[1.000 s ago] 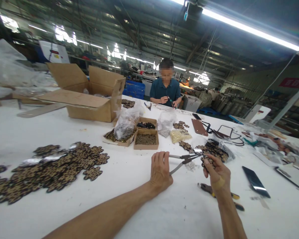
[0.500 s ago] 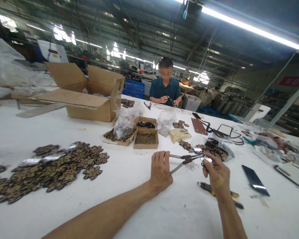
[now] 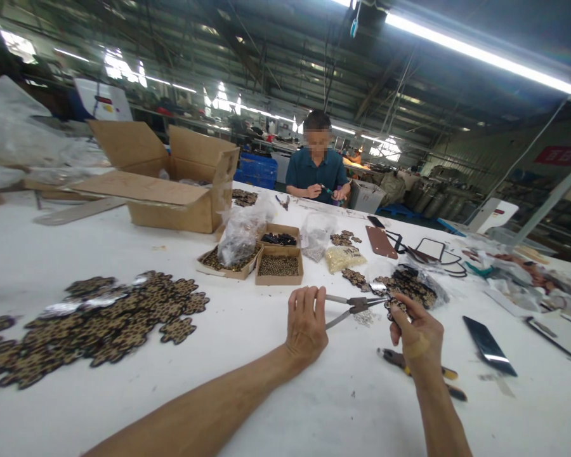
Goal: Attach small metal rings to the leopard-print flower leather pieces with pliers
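My left hand [image 3: 308, 324] is wrapped round the handles of a pair of long-nosed pliers [image 3: 360, 304], whose jaws point right. Between the fingers of my right hand [image 3: 417, 327] is a small leopard-print flower patch [image 3: 396, 310], right at the tips of the pliers. Under my right wrist, a second pair of pliers [image 3: 394, 357] with black and yellow handles lies on the table. Tiny silvery pieces [image 3: 363, 318] are scattered beneath the jaws. To the left spreads a big heap of leopard-print flower patches [image 3: 109, 324].
Small cardboard trays of brass-coloured studs [image 3: 279, 266] and black pieces [image 3: 278, 238] stand mid-table, near an open cardboard box [image 3: 176, 216]. A dark phone [image 3: 489, 344] lies at right. Across the table sits a person [image 3: 316, 168] holding a tool.
The flower patch in my right hand has turned from its shiny silver side to its leopard-print side. Both hands have barely shifted.
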The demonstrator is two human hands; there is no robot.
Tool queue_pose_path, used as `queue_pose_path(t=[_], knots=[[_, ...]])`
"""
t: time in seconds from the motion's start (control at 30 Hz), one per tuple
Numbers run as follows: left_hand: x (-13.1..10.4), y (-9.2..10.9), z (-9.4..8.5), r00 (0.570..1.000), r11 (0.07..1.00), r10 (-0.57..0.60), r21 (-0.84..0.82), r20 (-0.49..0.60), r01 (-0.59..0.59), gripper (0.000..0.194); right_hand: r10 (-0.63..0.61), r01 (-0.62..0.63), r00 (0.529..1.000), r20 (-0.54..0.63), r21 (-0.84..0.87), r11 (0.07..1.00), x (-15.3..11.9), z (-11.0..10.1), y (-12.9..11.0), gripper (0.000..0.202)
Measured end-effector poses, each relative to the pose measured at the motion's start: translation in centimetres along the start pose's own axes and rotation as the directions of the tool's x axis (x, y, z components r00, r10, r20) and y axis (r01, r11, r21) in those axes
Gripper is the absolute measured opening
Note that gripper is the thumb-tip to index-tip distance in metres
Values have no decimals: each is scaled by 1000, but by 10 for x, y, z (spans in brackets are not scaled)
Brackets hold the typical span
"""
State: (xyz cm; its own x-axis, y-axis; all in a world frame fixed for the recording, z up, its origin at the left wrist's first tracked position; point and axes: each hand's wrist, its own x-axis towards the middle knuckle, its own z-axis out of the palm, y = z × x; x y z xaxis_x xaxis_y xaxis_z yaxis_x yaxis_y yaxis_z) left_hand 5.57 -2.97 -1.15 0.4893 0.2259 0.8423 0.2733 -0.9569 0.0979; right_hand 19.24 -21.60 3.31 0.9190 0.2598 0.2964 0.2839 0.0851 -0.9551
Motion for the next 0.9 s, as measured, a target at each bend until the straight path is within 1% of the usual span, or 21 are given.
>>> queue_pose_path(t=[0.07, 0.13, 0.3, 0.37, 0.47, 0.57, 0.67, 0.8, 0.9], knots=[[0, 0, 0, 1000, 1000, 4, 14, -15, -4, 66, 3, -3, 1000, -9, -38, 999, -1, 1, -2, 54], [0, 1, 1, 1000, 1000, 5, 18, -18, -5, 65, 15, -15, 1000, -17, -33, 999, 0, 1, 0, 53], [-1, 1, 1, 998, 999, -29, -43, 49, 31, 73, 36, -35, 999, -17, 30, 999, 4, -2, 9, 50], [-1, 1, 0, 998, 998, -27, -55, 56, 30, 74, 43, -43, 999, 5, 32, 999, 6, -5, 13, 46], [0, 2, 0, 999, 999, 7, -52, 47, -5, 74, 71, -75, 996, 62, 65, 995, 10, -8, 17, 43], [1, 2, -1, 998, 998, 38, -51, 51, -36, 71, 101, -118, 985, 138, 124, 985, 12, -10, 19, 49], [3, 3, -2, 997, 998, 45, -47, 67, -41, 66, 92, -118, 974, 207, 115, 986, 12, -10, 16, 50], [5, 4, -6, 995, 995, 64, -77, 79, -58, 71, 77, -91, 976, 203, 59, 994, 11, -12, 11, 45], [6, 4, -8, 994, 988, 69, -144, 81, -57, 79, 120, -134, 970, 209, 55, 989, 11, -14, 9, 46]])
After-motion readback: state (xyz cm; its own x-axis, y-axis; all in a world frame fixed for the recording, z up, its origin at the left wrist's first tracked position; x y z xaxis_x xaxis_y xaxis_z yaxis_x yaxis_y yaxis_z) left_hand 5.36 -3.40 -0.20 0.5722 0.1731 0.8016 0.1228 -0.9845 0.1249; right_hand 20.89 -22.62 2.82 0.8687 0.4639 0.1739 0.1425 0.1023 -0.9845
